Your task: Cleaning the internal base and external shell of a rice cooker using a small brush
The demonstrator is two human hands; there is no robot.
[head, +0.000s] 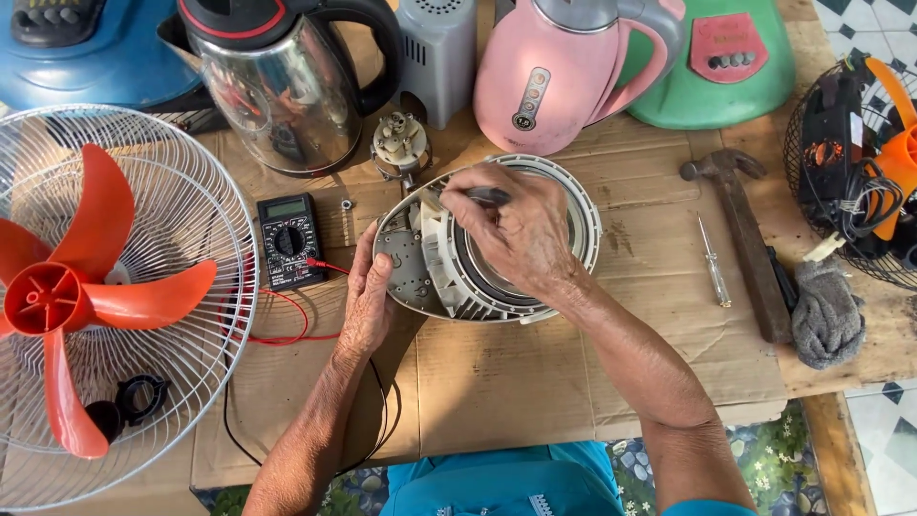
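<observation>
Cardboard-covered bench (497, 382); right hand (521, 229) hides tool tip; left hand (368, 301) steadies base (430, 272).

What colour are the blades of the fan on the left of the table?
The fan blades are orange-red, behind a white wire grille; the head view shows them clearly.

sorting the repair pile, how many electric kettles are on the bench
2: a steel kettle with black handle at the back left, and a pink kettle at the back centre. Others may sit beyond the frame.
</observation>
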